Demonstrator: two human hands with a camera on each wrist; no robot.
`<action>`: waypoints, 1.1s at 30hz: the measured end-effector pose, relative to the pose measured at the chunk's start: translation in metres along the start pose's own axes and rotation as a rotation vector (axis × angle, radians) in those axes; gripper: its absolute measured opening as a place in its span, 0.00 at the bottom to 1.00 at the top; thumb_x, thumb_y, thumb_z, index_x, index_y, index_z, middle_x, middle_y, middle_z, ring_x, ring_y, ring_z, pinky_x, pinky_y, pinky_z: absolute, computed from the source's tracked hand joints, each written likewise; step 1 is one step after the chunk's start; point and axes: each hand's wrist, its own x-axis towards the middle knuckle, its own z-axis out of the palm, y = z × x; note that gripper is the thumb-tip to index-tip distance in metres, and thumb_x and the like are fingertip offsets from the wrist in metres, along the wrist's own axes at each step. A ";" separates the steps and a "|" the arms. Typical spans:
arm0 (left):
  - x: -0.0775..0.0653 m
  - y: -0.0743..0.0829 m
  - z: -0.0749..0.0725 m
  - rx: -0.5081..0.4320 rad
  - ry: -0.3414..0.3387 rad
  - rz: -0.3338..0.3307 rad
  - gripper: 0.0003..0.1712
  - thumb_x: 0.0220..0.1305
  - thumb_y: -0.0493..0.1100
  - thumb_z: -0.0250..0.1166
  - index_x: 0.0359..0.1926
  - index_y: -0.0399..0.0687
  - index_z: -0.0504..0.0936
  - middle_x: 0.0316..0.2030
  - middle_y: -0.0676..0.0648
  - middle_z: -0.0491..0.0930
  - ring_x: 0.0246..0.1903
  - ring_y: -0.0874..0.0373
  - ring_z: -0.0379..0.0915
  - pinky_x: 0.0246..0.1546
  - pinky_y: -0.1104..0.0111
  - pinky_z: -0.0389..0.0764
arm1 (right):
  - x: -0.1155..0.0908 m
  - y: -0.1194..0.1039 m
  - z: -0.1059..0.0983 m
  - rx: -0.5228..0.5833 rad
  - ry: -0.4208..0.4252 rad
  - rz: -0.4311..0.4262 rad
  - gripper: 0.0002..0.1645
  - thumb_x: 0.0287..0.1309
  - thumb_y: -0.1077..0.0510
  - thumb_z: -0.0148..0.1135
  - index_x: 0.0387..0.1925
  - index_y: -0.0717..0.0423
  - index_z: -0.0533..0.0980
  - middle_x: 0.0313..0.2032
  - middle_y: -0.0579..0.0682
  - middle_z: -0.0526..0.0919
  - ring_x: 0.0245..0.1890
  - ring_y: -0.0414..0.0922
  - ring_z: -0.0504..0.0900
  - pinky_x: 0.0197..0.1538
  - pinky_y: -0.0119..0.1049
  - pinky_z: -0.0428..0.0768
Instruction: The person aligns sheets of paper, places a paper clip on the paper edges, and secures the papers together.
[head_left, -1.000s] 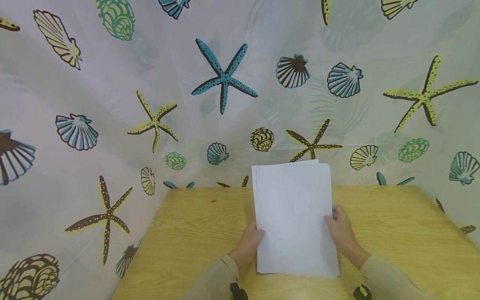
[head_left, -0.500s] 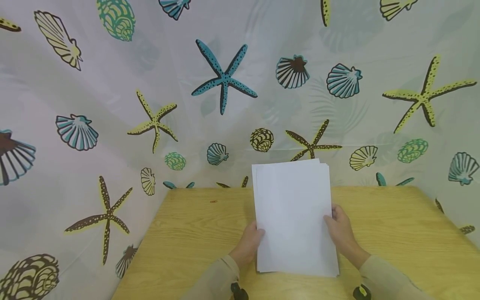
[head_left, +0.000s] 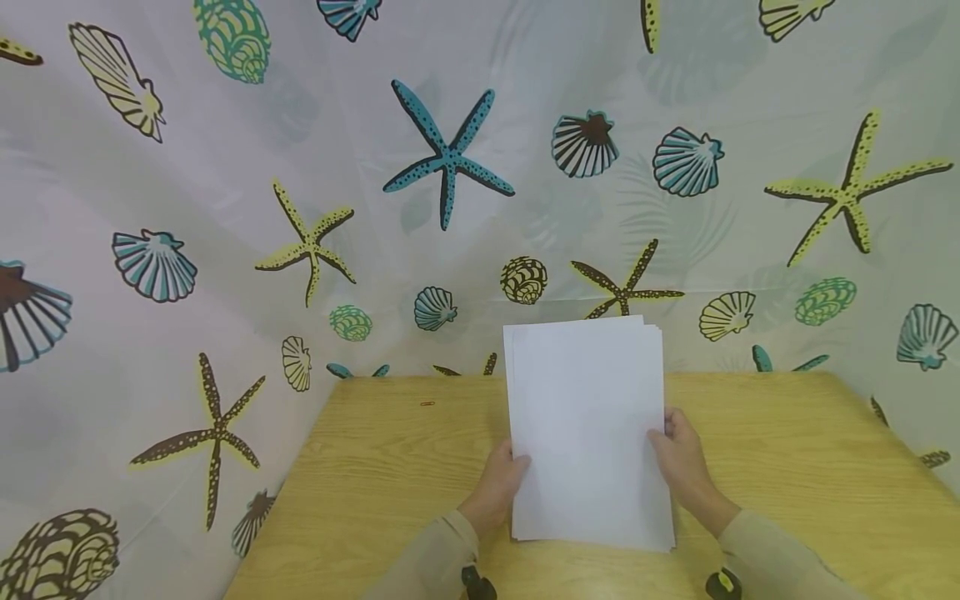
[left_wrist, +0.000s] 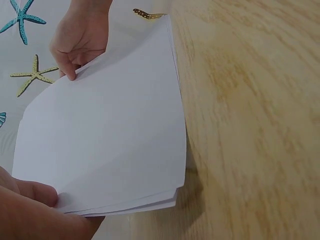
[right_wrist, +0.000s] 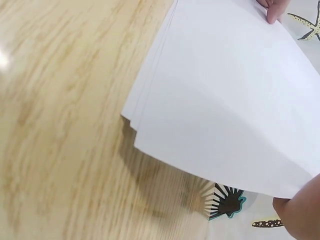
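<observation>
Several sheets of white paper (head_left: 585,433) make a loose stack held up in front of me, its edges slightly uneven. My left hand (head_left: 498,482) grips the left edge, thumb on the front face and fingers behind. On the right edge, my right hand (head_left: 684,462) pinches the stack the same way, a little higher. Seen from the left wrist, the sheets (left_wrist: 110,130) bow slightly and their corners fan apart. In the right wrist view, offset corners of the paper (right_wrist: 210,100) show close over the tabletop.
A wooden table (head_left: 397,475) lies beneath the hands. Toward its back left sits a small red paper clip (head_left: 427,403). A white curtain (head_left: 480,275) printed with shells and starfish hangs behind and along both sides.
The stack has shifted up very slightly between the hands, and its sheets' top and bottom edges sit a little differently. Both hands keep their grip in nearly the same place.
</observation>
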 end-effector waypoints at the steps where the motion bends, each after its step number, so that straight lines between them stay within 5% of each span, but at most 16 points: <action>1: 0.000 0.000 0.000 0.001 -0.001 0.000 0.24 0.64 0.32 0.49 0.62 0.32 0.65 0.58 0.35 0.70 0.58 0.40 0.65 0.58 0.48 0.66 | 0.000 0.000 0.000 -0.009 0.002 -0.001 0.22 0.65 0.67 0.40 0.58 0.74 0.58 0.55 0.72 0.69 0.56 0.58 0.69 0.54 0.41 0.71; 5: 0.001 0.001 0.000 0.004 -0.006 0.003 0.25 0.65 0.32 0.49 0.63 0.32 0.64 0.61 0.34 0.67 0.60 0.39 0.62 0.60 0.47 0.64 | 0.000 0.000 0.000 -0.031 -0.002 0.001 0.22 0.66 0.66 0.40 0.58 0.73 0.58 0.56 0.73 0.69 0.55 0.58 0.70 0.49 0.37 0.72; 13: 0.001 0.002 0.000 0.008 -0.005 0.016 0.26 0.64 0.31 0.49 0.63 0.31 0.64 0.61 0.34 0.67 0.61 0.39 0.62 0.60 0.48 0.64 | 0.000 0.000 0.000 0.001 -0.014 0.004 0.23 0.66 0.67 0.39 0.60 0.74 0.56 0.58 0.74 0.66 0.58 0.61 0.67 0.57 0.51 0.68; 24: 0.001 0.004 -0.004 0.002 -0.008 -0.006 0.25 0.64 0.31 0.52 0.63 0.34 0.66 0.55 0.37 0.73 0.54 0.44 0.71 0.54 0.51 0.72 | 0.003 0.000 -0.001 -0.042 0.019 -0.018 0.22 0.64 0.67 0.41 0.58 0.73 0.58 0.54 0.73 0.70 0.52 0.58 0.71 0.43 0.29 0.72; 33: 0.000 0.009 -0.004 0.011 -0.009 0.027 0.27 0.63 0.30 0.52 0.64 0.33 0.65 0.50 0.37 0.76 0.50 0.46 0.74 0.50 0.52 0.75 | 0.004 -0.001 -0.003 -0.034 0.012 -0.038 0.23 0.65 0.68 0.41 0.59 0.73 0.58 0.54 0.73 0.70 0.52 0.58 0.71 0.44 0.30 0.72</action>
